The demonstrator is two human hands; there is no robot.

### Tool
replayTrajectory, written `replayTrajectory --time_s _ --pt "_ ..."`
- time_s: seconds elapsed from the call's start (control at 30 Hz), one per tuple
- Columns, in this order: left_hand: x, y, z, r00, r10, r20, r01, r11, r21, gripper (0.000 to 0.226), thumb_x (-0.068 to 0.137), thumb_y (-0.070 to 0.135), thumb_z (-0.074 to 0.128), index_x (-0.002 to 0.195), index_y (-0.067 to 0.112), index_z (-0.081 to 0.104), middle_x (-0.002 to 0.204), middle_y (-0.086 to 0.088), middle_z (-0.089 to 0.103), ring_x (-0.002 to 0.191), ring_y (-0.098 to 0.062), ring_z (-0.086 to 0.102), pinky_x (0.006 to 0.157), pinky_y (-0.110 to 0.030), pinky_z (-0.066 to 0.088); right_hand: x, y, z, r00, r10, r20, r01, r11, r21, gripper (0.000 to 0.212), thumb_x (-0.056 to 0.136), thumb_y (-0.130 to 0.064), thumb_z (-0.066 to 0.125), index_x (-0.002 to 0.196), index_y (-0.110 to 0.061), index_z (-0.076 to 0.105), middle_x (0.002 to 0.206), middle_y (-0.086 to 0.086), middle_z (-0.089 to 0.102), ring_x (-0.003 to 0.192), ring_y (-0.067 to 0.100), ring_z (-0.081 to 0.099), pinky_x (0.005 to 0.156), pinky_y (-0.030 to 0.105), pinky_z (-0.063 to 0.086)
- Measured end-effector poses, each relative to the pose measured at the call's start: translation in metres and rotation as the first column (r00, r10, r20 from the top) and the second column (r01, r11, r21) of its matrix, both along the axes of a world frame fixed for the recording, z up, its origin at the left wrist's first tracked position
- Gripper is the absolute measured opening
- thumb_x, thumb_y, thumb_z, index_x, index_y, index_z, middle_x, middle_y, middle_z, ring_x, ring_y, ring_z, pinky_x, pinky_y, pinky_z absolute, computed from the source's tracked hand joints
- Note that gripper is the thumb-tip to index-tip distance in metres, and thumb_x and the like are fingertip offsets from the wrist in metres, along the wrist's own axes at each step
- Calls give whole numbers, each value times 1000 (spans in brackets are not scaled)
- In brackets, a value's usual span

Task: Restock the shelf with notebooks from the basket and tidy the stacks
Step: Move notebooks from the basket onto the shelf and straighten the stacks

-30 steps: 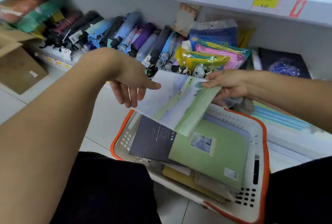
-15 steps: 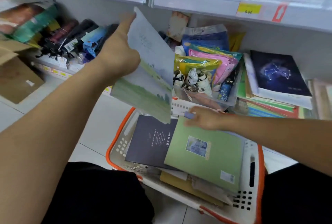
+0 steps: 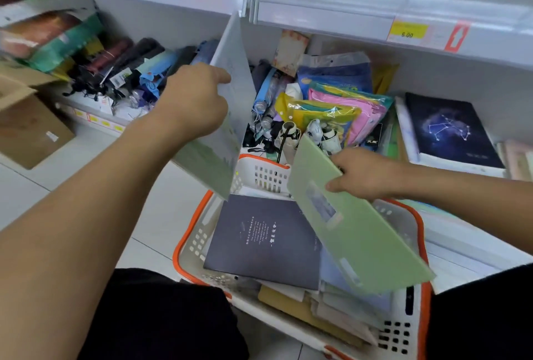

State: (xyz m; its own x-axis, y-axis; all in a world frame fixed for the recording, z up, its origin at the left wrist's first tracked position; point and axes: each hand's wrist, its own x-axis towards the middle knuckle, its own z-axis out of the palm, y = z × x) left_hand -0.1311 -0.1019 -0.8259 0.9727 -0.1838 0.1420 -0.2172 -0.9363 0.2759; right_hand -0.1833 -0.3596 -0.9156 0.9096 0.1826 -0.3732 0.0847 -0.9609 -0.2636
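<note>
Two notebooks aloft: left hand (image 3: 192, 102) grips pale notebook (image 3: 227, 105) at centre, right hand (image 3: 364, 174) pinches green notebook (image 3: 354, 224) lower right; either may slip into basket (image 3: 415, 328).

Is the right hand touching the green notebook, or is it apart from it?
Touching. The head view shows the right hand pinching the green notebook at its upper edge, thumb on the cover, lifting it over the basket.

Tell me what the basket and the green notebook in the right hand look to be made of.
Basket: moulded plastic by the look, off-white with an orange rim, smooth; the slotted walls suggest it. Green notebook: probably paper with a card cover, matte pale green; it looks thin and flat where the right hand grips its edge, with a small picture printed on it.
</note>
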Motion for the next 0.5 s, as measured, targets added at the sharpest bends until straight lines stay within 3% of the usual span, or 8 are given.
replayTrajectory --time_s 0.07,0.13,0.2,0.27,0.33,0.4,0.47,0.5 --pt "-1 -2 1 999 14 -43 -20 991 -129 53 87 1 47 136 20 57 139 -11 56 124 -30 53 101 -32 44 -5 18 32 970 -46 239 29 997 73 17 92 -22 57 95 -6 58 93 13 63 83 30 59 71 36 51" --pt "-8 -11 1 995 -19 -102 -21 927 -374 35 96 21 53 130 20 63 130 -3 63 118 -20 59 92 -23 46 -12 43 57 903 -60 425 -2 990 143 15 93 -20 52 96 -5 52 90 16 61 82 35 59 71 40 50" --pt "-20 -28 7 981 -84 -174 -42 784 -619 47 86 57 60 116 22 71 118 3 70 111 -12 64 97 -30 49 -21 70 74 839 -26 544 -93 977 190 16 92 -20 50 102 -7 49 84 15 59 78 37 60 64 39 47" --pt "-30 -41 11 985 -74 -159 -60 712 -700 58 69 71 64 99 23 75 96 8 76 94 -9 70 90 -37 55 -28 90 84 807 17 590 -180 959 218 11 89 -21 52 95 -11 50 81 14 62 73 35 61 59 37 44" --pt "-31 -44 8 997 -5 -77 -50 711 -701 35 72 53 67 85 22 75 80 6 75 83 -15 72 80 -41 57 -29 100 88 826 18 563 -217 932 289 11 88 -24 55 90 -14 50 79 10 63 69 30 62 56 33 42" --pt "-28 -36 8 999 25 -35 -42 704 -709 14 79 31 62 85 25 73 77 4 74 83 -24 72 78 -42 57 -24 100 90 890 44 453 -254 874 415 35 86 -31 62 114 -14 49 75 -2 58 64 16 56 59 30 43" --pt "-23 -18 14 999 10 -41 -38 629 -776 23 84 19 64 100 33 71 90 6 74 88 -15 71 78 -31 58 -15 94 90 946 58 318 -231 811 537 73 83 -40 72 143 -27 33 84 -7 60 71 6 57 67 27 48" --pt "-20 -7 19 999 -8 -41 -29 581 -814 33 88 12 65 112 34 67 97 9 73 89 -11 69 73 -21 56 -8 87 86 953 13 302 -191 799 570 82 81 -45 75 148 -33 29 96 -6 61 82 6 59 74 26 49"
